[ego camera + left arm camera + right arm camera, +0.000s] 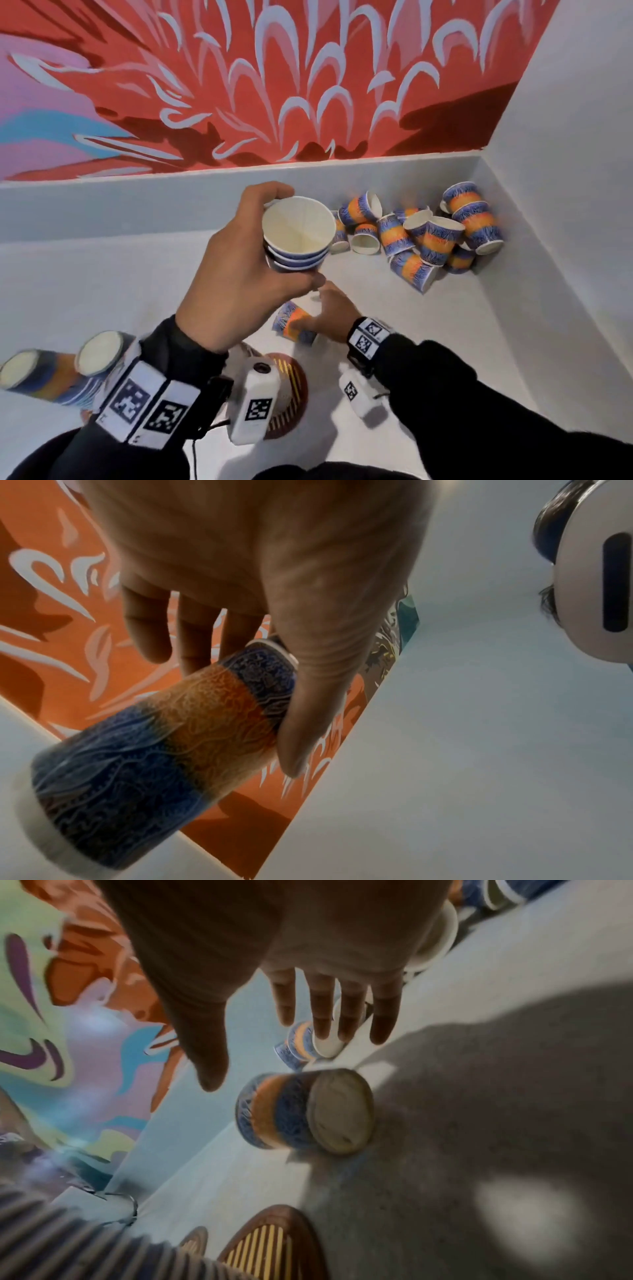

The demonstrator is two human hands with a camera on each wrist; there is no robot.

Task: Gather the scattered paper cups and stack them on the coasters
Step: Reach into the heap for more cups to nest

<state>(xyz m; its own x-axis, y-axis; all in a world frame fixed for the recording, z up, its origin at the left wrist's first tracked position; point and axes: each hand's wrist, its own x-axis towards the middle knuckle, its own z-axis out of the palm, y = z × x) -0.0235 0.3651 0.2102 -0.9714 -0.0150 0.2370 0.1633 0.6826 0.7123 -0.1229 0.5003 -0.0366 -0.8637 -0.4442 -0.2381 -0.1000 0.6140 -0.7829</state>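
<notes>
My left hand (260,246) is raised over the counter and grips a nested stack of blue-and-orange paper cups (298,236), mouths up; the left wrist view shows thumb and fingers wrapped round the stack (164,750). My right hand (330,313) reaches down with fingers spread over a single cup (294,323) lying on its side on the white counter. In the right wrist view that cup (301,1112) lies just below the thumb, not held. A round brown coaster with yellow stripes (289,383) sits near me, partly hidden by the left wrist camera.
Several loose cups are heaped in the back right corner (421,233) against the white walls. Two upside-down cup stacks (99,353) stand at the lower left. A red flower mural rises behind the counter's back ledge (137,202).
</notes>
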